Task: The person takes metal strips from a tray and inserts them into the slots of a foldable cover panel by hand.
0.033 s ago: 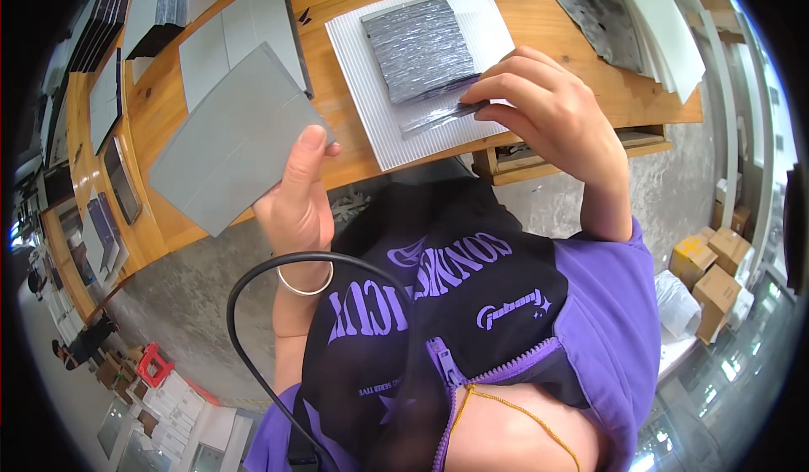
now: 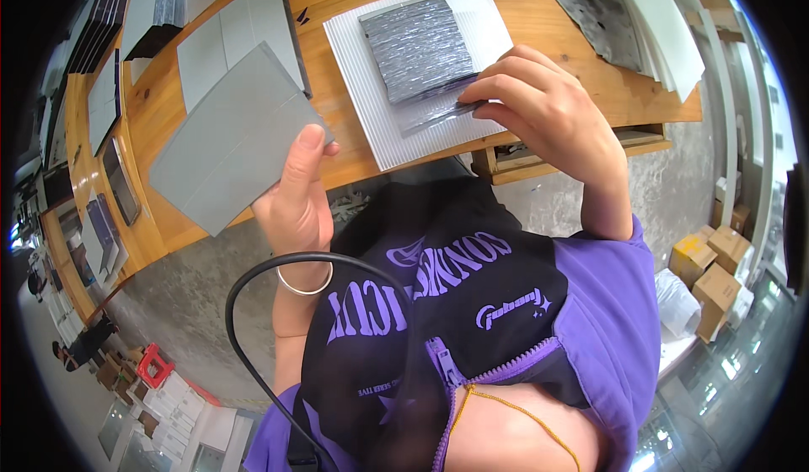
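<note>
A flat grey panel (image 2: 232, 139) with a faint line across it is held up by its right corner in my left hand (image 2: 297, 190), thumb on top. My right hand (image 2: 548, 105) is closed in a pinch on a thin, dark, shiny strip (image 2: 438, 121), which lies along the near side of a block of stacked glossy grey strips (image 2: 419, 48). That block rests on a white ribbed sheet (image 2: 371, 126) near the table's front edge. The fingertips of my right hand are close to the block's near right corner, and they partly cover the end of the strip.
Grey panels (image 2: 240, 29) lie on the wooden table (image 2: 160, 93) behind the held panel, with thick dark-edged stacks (image 2: 156, 17) at the far left. White sheets (image 2: 661, 29) sit at the back right. An open drawer (image 2: 640, 141) juts out under the table's edge. Cardboard boxes (image 2: 716, 282) stand on the floor at right.
</note>
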`<state>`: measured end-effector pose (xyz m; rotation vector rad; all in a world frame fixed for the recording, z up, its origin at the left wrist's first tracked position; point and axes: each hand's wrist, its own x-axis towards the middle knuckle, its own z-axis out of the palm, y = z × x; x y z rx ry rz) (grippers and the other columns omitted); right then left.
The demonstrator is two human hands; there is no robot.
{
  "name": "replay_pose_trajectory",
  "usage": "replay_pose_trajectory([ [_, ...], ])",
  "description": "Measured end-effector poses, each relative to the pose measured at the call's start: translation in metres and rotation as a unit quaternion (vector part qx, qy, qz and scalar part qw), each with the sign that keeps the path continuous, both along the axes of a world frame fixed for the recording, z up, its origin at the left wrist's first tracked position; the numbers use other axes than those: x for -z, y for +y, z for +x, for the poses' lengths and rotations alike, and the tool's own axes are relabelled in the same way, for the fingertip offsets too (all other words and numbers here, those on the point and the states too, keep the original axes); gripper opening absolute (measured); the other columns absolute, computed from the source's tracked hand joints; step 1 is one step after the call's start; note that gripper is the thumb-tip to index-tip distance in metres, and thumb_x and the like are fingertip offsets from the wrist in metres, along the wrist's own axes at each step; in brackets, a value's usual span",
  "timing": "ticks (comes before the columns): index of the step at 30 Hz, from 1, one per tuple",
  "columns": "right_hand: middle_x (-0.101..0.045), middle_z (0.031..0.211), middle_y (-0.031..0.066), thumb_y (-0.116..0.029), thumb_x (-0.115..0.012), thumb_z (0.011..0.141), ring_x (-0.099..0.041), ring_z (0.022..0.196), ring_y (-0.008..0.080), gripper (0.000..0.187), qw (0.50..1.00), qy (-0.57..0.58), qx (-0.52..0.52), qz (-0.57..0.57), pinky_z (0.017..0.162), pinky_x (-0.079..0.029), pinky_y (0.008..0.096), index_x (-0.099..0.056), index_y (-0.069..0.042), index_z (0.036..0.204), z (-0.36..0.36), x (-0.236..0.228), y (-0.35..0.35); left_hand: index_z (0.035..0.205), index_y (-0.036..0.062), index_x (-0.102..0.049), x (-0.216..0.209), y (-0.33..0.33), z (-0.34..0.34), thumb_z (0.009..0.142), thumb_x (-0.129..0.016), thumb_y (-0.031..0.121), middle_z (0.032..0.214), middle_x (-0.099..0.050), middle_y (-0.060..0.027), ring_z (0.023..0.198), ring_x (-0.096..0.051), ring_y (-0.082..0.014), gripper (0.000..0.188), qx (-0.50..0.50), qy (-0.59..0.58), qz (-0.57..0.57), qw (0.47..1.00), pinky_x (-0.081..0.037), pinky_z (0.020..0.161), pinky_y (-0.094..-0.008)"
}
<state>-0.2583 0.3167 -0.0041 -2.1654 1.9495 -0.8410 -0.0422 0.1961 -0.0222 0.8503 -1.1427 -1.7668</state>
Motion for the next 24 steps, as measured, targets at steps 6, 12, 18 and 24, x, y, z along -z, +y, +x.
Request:
replay_pose_trajectory([
  [6,-0.051,0.088,0.0056,-0.004,-0.071,0.066,-0.054,0.080,0.0204,0.029,0.998,-0.004,0.067,-0.009,0.067,-0.046,0.0312,-0.061,-0.008,0.093,0.009,0.007,-0.002,0.104,0.0025,-0.055,0.002,0.004,-0.006,0.082,-0.061,0.003,0.090,-0.059,-0.0062,0.082,-0.058,-0.0136,0.022,0.025,0.005,-0.001,1.000,-0.049,0.071,-0.0274],
  [12,-0.050,0.091,0.0080,-0.006,-0.074,0.061,-0.054,0.085,0.0240,0.035,0.995,-0.043,0.084,-0.039,0.071,-0.047,0.0329,-0.059,-0.008,0.093,0.020,0.021,-0.010,0.108,0.0007,-0.053,0.005,0.008,-0.010,0.082,-0.061,0.003,0.092,-0.059,-0.0091,0.085,-0.058,-0.0175,0.027,0.055,-0.011,-0.008,0.998,-0.049,0.075,-0.0311],
  [18,-0.050,0.093,0.0077,-0.008,-0.076,0.059,-0.052,0.082,0.0236,0.038,0.987,-0.071,0.116,-0.082,0.071,-0.046,0.0319,-0.061,-0.010,0.094,0.021,0.030,-0.009,0.124,-0.0005,-0.040,0.003,0.010,-0.011,0.082,-0.058,-0.001,0.106,-0.055,-0.0141,0.102,-0.056,-0.0253,0.046,0.066,-0.060,-0.034,0.995,-0.043,0.094,-0.0406],
  [24,-0.051,0.095,0.0062,-0.013,-0.078,0.058,-0.050,0.082,0.0226,0.041,0.982,-0.041,0.157,-0.099,0.073,-0.045,0.0331,-0.061,-0.011,0.096,0.017,0.031,-0.007,0.117,-0.0013,-0.049,0.005,0.015,-0.017,0.080,-0.063,-0.001,0.110,-0.058,-0.0131,0.102,-0.054,-0.0169,0.039,0.071,-0.027,-0.037,0.996,-0.041,0.091,-0.0286],
])
